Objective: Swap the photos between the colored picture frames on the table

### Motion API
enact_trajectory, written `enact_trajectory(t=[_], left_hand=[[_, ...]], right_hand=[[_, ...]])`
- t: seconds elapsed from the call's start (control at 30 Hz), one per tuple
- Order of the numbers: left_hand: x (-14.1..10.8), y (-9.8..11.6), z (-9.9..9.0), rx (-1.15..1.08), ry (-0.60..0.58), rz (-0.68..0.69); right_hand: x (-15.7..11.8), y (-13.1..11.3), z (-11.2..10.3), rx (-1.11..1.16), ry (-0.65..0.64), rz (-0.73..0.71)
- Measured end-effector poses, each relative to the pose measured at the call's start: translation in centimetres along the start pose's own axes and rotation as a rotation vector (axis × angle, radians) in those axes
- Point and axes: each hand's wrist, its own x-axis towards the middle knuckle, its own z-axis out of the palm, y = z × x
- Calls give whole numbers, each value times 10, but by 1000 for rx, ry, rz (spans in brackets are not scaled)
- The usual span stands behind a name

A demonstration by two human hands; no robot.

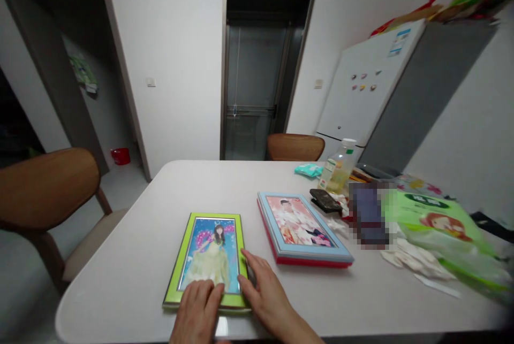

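A picture frame with a lime-green border [180,258] lies flat on the white table, showing a person in a pale dress against blue. My left hand [197,309] rests on its lower edge, fingers laid over the border and close together. Against the frame's right side is my right hand [269,290], its thumb and fingers apart and the tips touching the edge. To the right sits a stack of frames, the top one with a light blue border [263,199] and a pink picture, with red showing underneath.
On the table's right side are a bottle of yellowish liquid [339,167], a black phone-like object [326,200], a teal packet [309,170], a green tissue pack [433,213] and white gloves [415,258]. Wooden chairs stand left [52,189] and behind [296,147]. A white fridge [361,87] is beyond.
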Motion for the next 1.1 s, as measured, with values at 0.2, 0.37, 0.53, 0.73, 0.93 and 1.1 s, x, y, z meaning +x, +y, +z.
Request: enact_trajectory(t=[0.2, 0.37, 0.53, 0.73, 0.93, 1.1], left_hand=[[9, 24, -29, -70, -31, -94], [23, 24, -68, -327, 273, -248], [26, 21, -84, -695, 488, -560], [0, -4, -59, -822, 381, -712], [-16, -24, -42, -508, 209, -685], [-20, -26, -37, -299, 104, -540]], right_hand=[[0, -3, -9, 396, 17, 163], [14, -28, -1, 491, 49, 107], [28, -49, 25, 333, -35, -31], [30, -38, 38, -3, -137, -195], [26, -32, 32, -194, -188, -232], [28, -35, 26, -236, -270, -214]])
